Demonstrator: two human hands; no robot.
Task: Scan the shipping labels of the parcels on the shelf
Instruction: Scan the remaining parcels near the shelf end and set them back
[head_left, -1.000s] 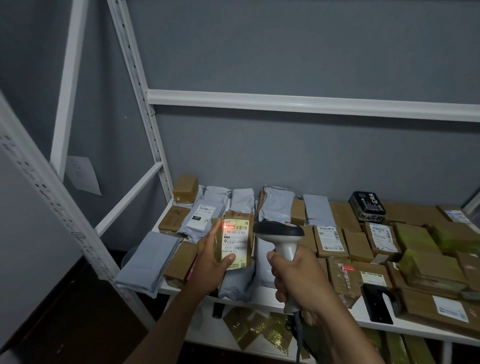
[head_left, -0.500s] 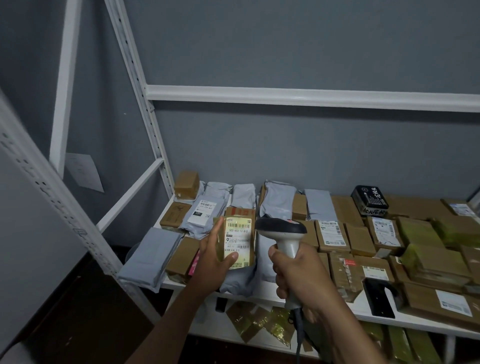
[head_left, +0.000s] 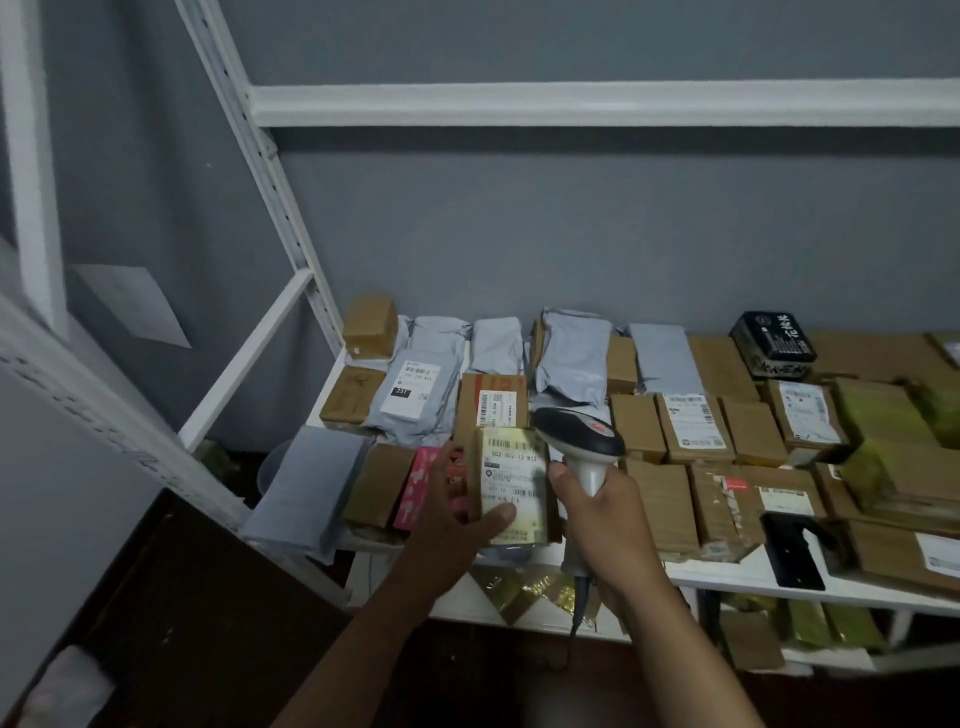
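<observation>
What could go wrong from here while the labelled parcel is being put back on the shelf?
The left hand holds the labelled parcel by thumb and fingers near the shelf's front edge; set too far forward, it could tip off. The grey mailer at the left end already overhangs and could be nudged off. The scanner in the right hand hangs close to the parcel and might bump it.

Two bare forearms enter from bottom edge — no sleeves, no gloves. Left hand (head_left: 457, 525) and right hand (head_left: 605, 512) bare; no rings, watch or bands visible. Short nail shows on left thumb — dim light blurs finer detail.
</observation>
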